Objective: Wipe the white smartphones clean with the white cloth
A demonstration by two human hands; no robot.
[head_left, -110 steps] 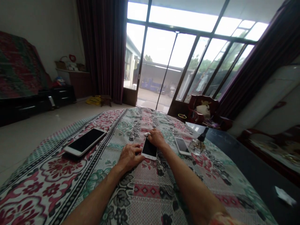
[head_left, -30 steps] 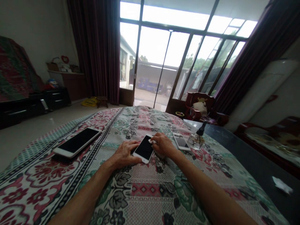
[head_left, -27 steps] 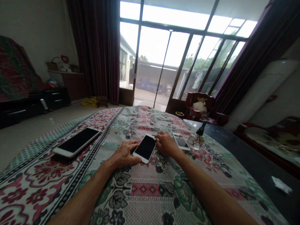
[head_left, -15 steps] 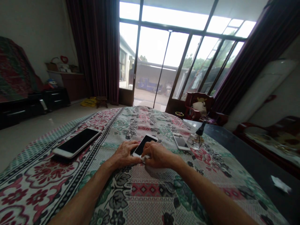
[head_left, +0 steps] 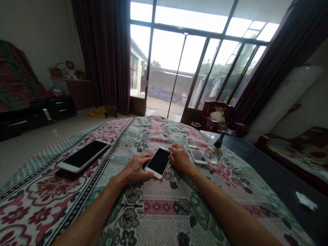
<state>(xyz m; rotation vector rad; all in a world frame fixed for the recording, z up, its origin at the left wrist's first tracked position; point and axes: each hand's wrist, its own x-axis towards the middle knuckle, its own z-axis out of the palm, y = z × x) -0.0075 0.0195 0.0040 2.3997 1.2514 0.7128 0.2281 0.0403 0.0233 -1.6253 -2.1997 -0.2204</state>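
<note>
A white smartphone [head_left: 159,162] with a dark screen lies in the middle of the patterned tablecloth. My left hand [head_left: 135,167] steadies it, fingers against its left edge and thumb at the near corner. At the far right edge of that phone, my right hand [head_left: 180,157] has its fingers closed on a small piece of white tissue [head_left: 169,150], of which only a little shows. A larger white phone [head_left: 84,155] rests to the left, screen up. To the right are another white phone [head_left: 197,154] and a clear spray bottle [head_left: 214,153] with a black top.
The floral tablecloth [head_left: 176,212] covers the table. A dark surface [head_left: 276,174] adjoins it on the right, with a crumpled white tissue [head_left: 306,201] on it. Beyond stand a wooden chair [head_left: 217,114] and glass doors [head_left: 169,71].
My right hand has moved from the phone's near end up to its far right edge, uncovering the screen. My left hand and the phone stay put.
</note>
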